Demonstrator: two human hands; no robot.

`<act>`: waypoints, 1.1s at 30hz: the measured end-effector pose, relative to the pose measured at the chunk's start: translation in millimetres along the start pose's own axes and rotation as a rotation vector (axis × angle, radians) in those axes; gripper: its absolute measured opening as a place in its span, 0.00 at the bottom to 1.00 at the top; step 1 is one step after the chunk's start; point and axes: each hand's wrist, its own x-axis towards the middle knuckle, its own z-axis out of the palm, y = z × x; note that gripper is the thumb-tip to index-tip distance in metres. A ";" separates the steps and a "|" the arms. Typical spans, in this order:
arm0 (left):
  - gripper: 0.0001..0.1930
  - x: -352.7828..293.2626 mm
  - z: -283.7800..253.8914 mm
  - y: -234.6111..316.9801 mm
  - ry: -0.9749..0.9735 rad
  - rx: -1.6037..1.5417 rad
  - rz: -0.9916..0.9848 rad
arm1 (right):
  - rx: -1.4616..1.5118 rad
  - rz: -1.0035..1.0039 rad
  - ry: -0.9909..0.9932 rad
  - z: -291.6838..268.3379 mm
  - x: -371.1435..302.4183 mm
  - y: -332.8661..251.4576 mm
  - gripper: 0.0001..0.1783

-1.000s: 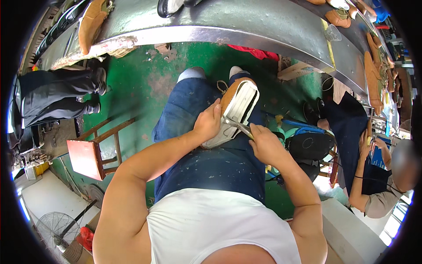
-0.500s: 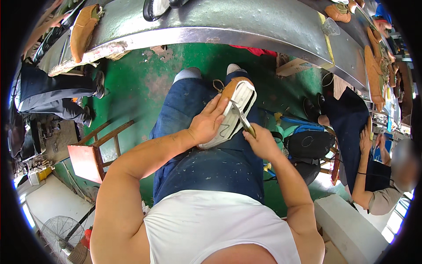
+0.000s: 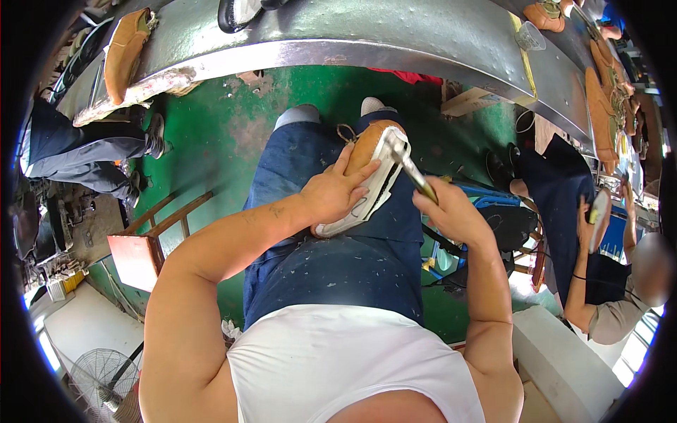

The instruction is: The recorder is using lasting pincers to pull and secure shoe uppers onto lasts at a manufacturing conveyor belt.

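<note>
A tan shoe (image 3: 365, 146) lies across my thighs, its pale underside facing up and right and its toe pointing away from me. My left hand (image 3: 333, 192) holds it from the left, fingers spread over the upper and the edge of the underside. In my right hand (image 3: 451, 209) is a metal hammer (image 3: 412, 168), gripped by its yellowish handle end. The hammer's head is over the toe part of the underside; whether it touches cannot be made out. A lace loop (image 3: 345, 132) sticks out at the shoe's left side.
A metal-topped bench (image 3: 338, 53) curves across the far side, bearing a tan shoe (image 3: 125, 56) at left and a clear cup (image 3: 530, 37) at right. A wooden stool (image 3: 137, 257) stands left. At right, a co-worker (image 3: 610, 299) sits holding a shoe; a dark bag (image 3: 504, 229) is nearer.
The hammer has moved up toward the shoe's toe, and my right hand has shifted up and right. My left hand's fingers have spread, reaching further over the underside.
</note>
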 end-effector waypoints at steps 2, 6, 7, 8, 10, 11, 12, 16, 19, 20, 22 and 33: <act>0.33 1.6 -3.4 6.1 -0.022 0.042 0.023 | -0.011 -0.146 0.166 22.0 17.6 11.3 0.18; 0.35 -9.1 -23.3 22.3 -0.173 0.135 -0.039 | -0.250 -0.109 0.202 53.2 38.2 40.1 0.20; 0.36 -12.8 -10.3 9.2 -0.037 0.088 0.059 | -0.252 -0.106 0.172 51.1 39.8 41.6 0.21; 0.37 -18.2 4.1 -3.2 0.098 0.039 0.152 | -0.255 -0.115 0.174 44.9 37.7 35.5 0.21; 0.38 -36.8 41.5 -24.3 0.184 -0.253 -0.033 | -0.123 0.027 0.038 39.8 24.9 17.7 0.20; 0.40 -40.2 52.1 -29.4 0.267 -0.549 -0.215 | -0.121 0.031 0.038 46.1 21.3 20.3 0.20; 0.40 -44.3 49.3 -25.0 0.251 -0.557 -0.214 | -0.089 -0.075 0.099 57.2 11.6 24.7 0.20; 0.47 -59.2 27.8 -21.8 0.064 -0.667 -0.123 | -0.252 -0.113 0.036 78.2 6.4 43.8 0.20; 0.51 -53.1 -5.6 -16.0 -0.059 -0.522 -0.076 | 0.100 -0.093 0.135 84.6 -8.5 69.7 0.17; 0.53 -52.1 -19.3 -10.7 -0.099 -0.373 -0.098 | 0.097 -0.094 0.142 94.7 -15.7 76.8 0.17; 0.50 -63.8 -41.6 -10.0 0.060 -0.250 0.044 | 0.342 -0.090 0.355 109.6 -26.2 86.9 0.15; 0.21 32.2 -135.9 44.9 0.331 -0.347 0.059 | 0.437 -0.081 0.406 101.3 -35.5 79.5 0.11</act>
